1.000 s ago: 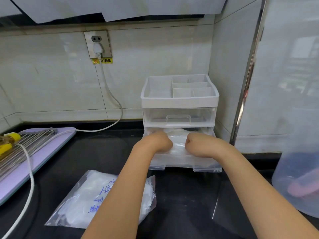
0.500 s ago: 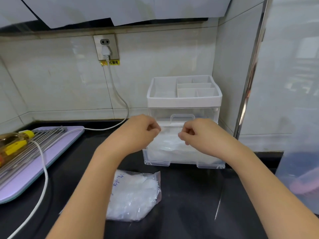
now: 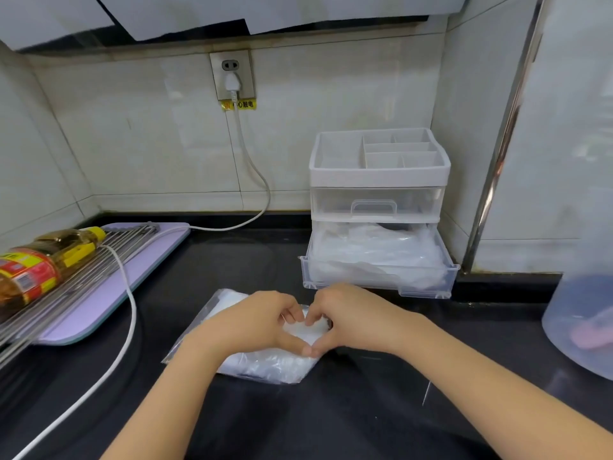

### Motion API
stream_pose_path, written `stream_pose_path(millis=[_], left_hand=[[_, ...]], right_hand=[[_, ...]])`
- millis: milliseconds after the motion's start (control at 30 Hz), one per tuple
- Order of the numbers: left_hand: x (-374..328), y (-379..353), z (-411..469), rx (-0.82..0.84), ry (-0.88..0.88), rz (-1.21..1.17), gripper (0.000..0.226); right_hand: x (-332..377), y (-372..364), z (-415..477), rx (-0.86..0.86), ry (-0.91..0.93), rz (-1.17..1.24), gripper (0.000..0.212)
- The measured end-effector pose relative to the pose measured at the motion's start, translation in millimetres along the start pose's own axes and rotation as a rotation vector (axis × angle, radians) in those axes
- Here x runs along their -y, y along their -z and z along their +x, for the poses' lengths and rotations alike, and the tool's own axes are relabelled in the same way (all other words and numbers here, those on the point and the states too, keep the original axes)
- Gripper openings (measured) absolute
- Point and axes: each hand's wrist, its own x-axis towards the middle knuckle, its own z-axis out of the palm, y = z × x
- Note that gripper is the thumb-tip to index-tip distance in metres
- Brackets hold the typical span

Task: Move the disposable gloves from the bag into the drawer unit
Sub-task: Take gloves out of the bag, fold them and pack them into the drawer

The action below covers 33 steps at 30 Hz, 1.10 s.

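A clear plastic bag with white disposable gloves inside lies on the black counter in front of me. My left hand and my right hand are both on the bag's right end, fingers curled and pinching the plastic at its opening, thumbs touching. Behind them stands the clear drawer unit against the wall. Its bottom drawer is pulled out and holds a heap of clear gloves. The upper drawer is closed.
A purple board with a metal rack and an oil bottle lies at the left. A white cable runs from the wall socket across the counter. A translucent container stands at the right edge.
Both hands left the open bottom drawer, leaving gloves in it, and came back down to the bag. They now pinch its right end. The view has shifted right.
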Motion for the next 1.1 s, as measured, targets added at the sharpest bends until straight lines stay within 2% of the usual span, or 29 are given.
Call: stream_pose_path(millis=[133,267,400,467,500,600,667,800,967,1100], left_hand=[[3.2,-10.0,5.5,-0.047,-0.003,-0.015,0.052],[0.6,-15.3,9.2,-0.085,-0.048,-0.049,0.024],[-1.9,-18.6,10.3,-0.112,-0.097,-0.084,0.027],[-0.2,-19.9,11.3,-0.116,-0.095,-0.093,0.016],[0.7,-20.4,11.5,-0.119,-0.086,-0.081,0.015],[6.4,-23.7,14.0,-0.12,-0.056,-0.07,0.045],[7.7,-24.0,13.7,-0.132,-0.061,-0.09,0.049],[14.2,-24.0,15.2,-0.146,-0.073,-0.075,0.034],[18.8,-22.1,14.9,-0.2,-0.085,-0.155,0.014],[21.7,-19.3,15.2,-0.246,-0.053,-0.226,0.02]], right_hand=[[-1.3,-9.2,6.4,-0.023,-0.029,0.008,0.025],[-2.8,-6.5,6.8,-0.031,-0.012,0.096,0.02],[-4.7,2.7,4.8,-0.062,0.002,0.109,0.015],[-6.8,6.6,3.8,-0.058,0.013,0.095,0.014],[-8.0,8.1,3.2,-0.05,0.017,0.097,0.014],[-11.0,9.7,2.6,-0.023,0.036,0.097,0.012],[-13.3,8.0,2.3,0.007,0.038,0.102,0.01],[-13.5,-0.2,3.0,0.015,0.014,0.066,0.024],[-14.3,-4.7,7.2,-0.041,0.002,0.086,0.02],[-14.2,-6.3,7.8,-0.057,-0.042,0.23,0.02]])
